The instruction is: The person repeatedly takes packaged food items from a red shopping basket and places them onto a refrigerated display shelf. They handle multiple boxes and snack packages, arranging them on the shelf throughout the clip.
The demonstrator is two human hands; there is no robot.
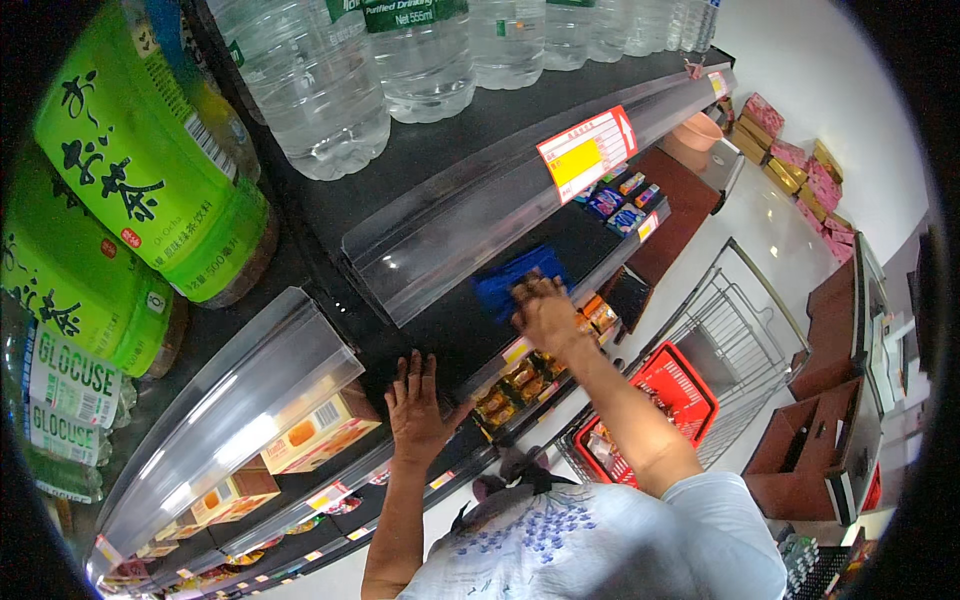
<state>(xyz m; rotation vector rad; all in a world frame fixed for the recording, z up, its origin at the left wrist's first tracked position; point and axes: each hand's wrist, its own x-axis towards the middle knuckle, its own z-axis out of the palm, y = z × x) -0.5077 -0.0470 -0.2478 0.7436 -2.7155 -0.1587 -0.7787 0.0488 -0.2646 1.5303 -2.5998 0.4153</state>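
My right hand (551,315) is on a crumpled blue cloth (531,271), pressing it against a black metal shelf (457,330). Motion blurs this hand and the cloth, and the hand covers part of the cloth. To its left, my left hand (415,420) lies palm down at the same shelf, its fingers apart with nothing in them. A clear plastic price strip (465,247) runs along the edge of the shelf above. Farther along the wiped-level shelf stand several small colourful packets (624,217).
Water bottles (424,71) and green tea bottles (180,187) line the upper shelf. Yellow cartons (322,435) stand beside my left hand, and snack packs (525,379) sit below. At right are a wire shopping cart (731,300), a red basket (686,382) and a brown counter (802,450).
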